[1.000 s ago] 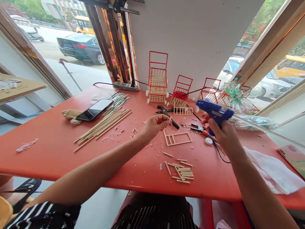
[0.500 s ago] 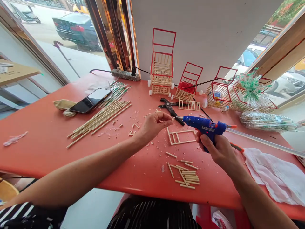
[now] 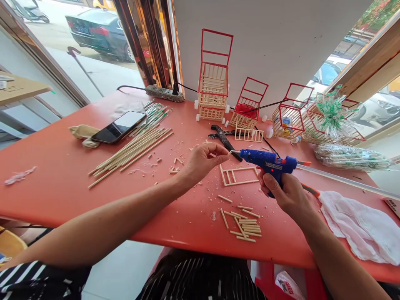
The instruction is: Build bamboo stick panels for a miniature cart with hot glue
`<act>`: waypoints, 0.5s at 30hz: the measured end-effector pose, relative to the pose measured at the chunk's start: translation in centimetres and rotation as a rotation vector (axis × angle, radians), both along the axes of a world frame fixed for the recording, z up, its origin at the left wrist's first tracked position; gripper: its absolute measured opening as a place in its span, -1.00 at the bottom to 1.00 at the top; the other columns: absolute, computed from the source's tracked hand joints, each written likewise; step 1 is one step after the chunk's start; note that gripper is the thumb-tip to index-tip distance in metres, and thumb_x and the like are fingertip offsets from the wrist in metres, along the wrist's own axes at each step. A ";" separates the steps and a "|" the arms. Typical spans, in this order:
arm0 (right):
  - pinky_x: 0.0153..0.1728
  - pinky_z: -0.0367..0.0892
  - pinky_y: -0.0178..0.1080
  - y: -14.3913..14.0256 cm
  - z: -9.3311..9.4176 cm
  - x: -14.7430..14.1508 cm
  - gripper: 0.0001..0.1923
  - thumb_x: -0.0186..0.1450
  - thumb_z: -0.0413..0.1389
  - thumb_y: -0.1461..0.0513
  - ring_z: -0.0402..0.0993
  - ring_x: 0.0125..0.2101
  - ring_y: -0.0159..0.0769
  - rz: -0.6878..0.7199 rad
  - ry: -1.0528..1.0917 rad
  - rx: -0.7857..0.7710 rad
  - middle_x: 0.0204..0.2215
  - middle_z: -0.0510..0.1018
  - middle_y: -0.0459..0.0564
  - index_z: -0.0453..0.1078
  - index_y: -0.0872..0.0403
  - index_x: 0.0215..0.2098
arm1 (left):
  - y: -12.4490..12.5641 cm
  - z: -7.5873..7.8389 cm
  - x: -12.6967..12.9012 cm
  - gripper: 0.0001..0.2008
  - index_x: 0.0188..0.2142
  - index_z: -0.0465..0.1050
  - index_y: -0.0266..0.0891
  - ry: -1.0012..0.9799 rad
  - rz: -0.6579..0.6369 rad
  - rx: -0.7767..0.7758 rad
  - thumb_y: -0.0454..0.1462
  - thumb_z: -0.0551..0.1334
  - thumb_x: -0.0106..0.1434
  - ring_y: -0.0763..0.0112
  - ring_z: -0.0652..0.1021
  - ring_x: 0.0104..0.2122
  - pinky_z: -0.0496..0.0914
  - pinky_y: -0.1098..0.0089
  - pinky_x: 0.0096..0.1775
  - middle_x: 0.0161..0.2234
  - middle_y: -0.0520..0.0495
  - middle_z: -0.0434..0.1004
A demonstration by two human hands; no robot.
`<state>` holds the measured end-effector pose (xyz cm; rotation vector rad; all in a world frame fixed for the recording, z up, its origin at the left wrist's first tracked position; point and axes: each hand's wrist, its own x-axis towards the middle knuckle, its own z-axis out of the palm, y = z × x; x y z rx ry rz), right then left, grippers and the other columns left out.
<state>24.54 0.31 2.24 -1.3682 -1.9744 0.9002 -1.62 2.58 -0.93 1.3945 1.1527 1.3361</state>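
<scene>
My right hand (image 3: 283,187) is wrapped round the grip of a blue hot glue gun (image 3: 265,160), its nozzle pointing left. A clear glue stick (image 3: 343,178) trails out behind the gun. My left hand (image 3: 208,160) pinches a short wooden stick (image 3: 230,153), mostly hidden by the fingers, right at the nozzle tip. Below the nozzle lies a flat ladder-like wooden frame (image 3: 239,182) with a few cross bars. Nearer to me is a loose pile of short cut sticks (image 3: 248,227). Black-handled pliers (image 3: 223,137) lie just behind my left fingers.
Long wooden sticks (image 3: 134,152) and a phone (image 3: 120,127) lie on the left of the red table (image 3: 93,212). Small wooden carts with red handles (image 3: 214,81) line the back, beside a power strip (image 3: 165,93). A white cloth (image 3: 359,225) lies at right. A black cord runs behind the gun.
The camera view has shifted slightly. Both hands stay nearly in place, with the stick still held at the glue gun's nozzle.
</scene>
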 end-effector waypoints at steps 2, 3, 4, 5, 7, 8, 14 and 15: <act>-0.54 0.29 -0.23 -0.1 0.1 -0.1 -0.35 0.38 0.05 -0.35 0.34 -0.56 -0.29 -0.001 -0.004 0.008 -0.57 0.44 -0.02 0.42 0.04 -0.37 | 0.0 0.0 0.0 -0.81 -0.34 0.63 -0.20 0.004 -0.002 0.010 -0.13 0.45 0.16 0.42 0.55 -0.33 0.42 0.37 -0.19 -0.33 -0.01 0.66; -0.53 0.30 -0.23 -0.1 0.1 -0.1 -0.35 0.38 0.04 -0.35 0.34 -0.56 -0.29 -0.001 -0.005 0.012 -0.57 0.43 -0.02 0.41 0.04 -0.37 | 0.0 0.0 0.0 -0.81 -0.33 0.63 -0.20 0.005 -0.001 0.012 -0.13 0.44 0.17 0.43 0.54 -0.34 0.42 0.37 -0.20 -0.33 -0.01 0.66; -0.53 0.30 -0.23 -0.2 0.2 -0.1 -0.35 0.39 0.04 -0.34 0.34 -0.55 -0.29 0.000 -0.006 0.015 -0.57 0.43 -0.02 0.41 0.03 -0.38 | 0.0 0.0 0.0 -0.80 -0.33 0.64 -0.20 0.006 0.000 0.011 -0.12 0.44 0.17 0.43 0.53 -0.35 0.41 0.37 -0.21 -0.33 -0.01 0.66; -0.53 0.30 -0.23 -0.2 0.2 -0.1 -0.36 0.39 0.04 -0.33 0.35 -0.55 -0.29 0.001 -0.008 0.015 -0.57 0.43 -0.02 0.40 0.03 -0.38 | 0.0 -0.1 0.0 -0.80 -0.32 0.64 -0.20 0.007 0.001 0.009 -0.12 0.44 0.17 0.43 0.53 -0.36 0.41 0.37 -0.22 -0.33 -0.01 0.66; -0.52 0.29 -0.23 -0.3 0.3 -0.1 -0.37 0.40 0.05 -0.33 0.34 -0.55 -0.30 -0.001 -0.009 0.016 -0.57 0.43 -0.02 0.39 0.03 -0.39 | 0.0 -0.1 -0.1 -0.79 -0.32 0.64 -0.21 0.004 0.002 0.006 -0.11 0.44 0.17 0.43 0.52 -0.37 0.41 0.37 -0.23 -0.33 -0.02 0.66; -0.52 0.29 -0.23 -0.3 0.3 -0.1 -0.37 0.40 0.05 -0.32 0.34 -0.55 -0.30 -0.003 -0.009 0.017 -0.57 0.43 -0.02 0.39 0.03 -0.39 | 0.0 -0.2 -0.1 -0.78 -0.32 0.63 -0.21 -0.002 0.001 0.008 -0.11 0.44 0.17 0.43 0.52 -0.37 0.41 0.37 -0.24 -0.33 -0.02 0.66; -0.53 0.29 -0.23 -0.1 0.2 -0.1 -0.34 0.38 0.03 -0.35 0.33 -0.56 -0.30 0.007 -0.021 0.013 -0.58 0.43 -0.01 0.38 0.03 -0.40 | -0.1 -0.2 0.0 -0.79 -0.32 0.62 -0.23 -0.027 0.019 0.013 -0.13 0.45 0.17 0.43 0.52 -0.35 0.40 0.37 -0.22 -0.33 -0.02 0.66; -0.53 0.28 -0.23 -0.1 0.2 -0.1 -0.33 0.39 0.02 -0.36 0.33 -0.56 -0.30 0.010 -0.022 0.014 -0.58 0.42 -0.01 0.37 0.03 -0.40 | -0.1 -0.1 0.0 -0.79 -0.32 0.62 -0.23 -0.032 0.017 0.013 -0.13 0.45 0.17 0.43 0.52 -0.34 0.40 0.37 -0.22 -0.33 -0.02 0.66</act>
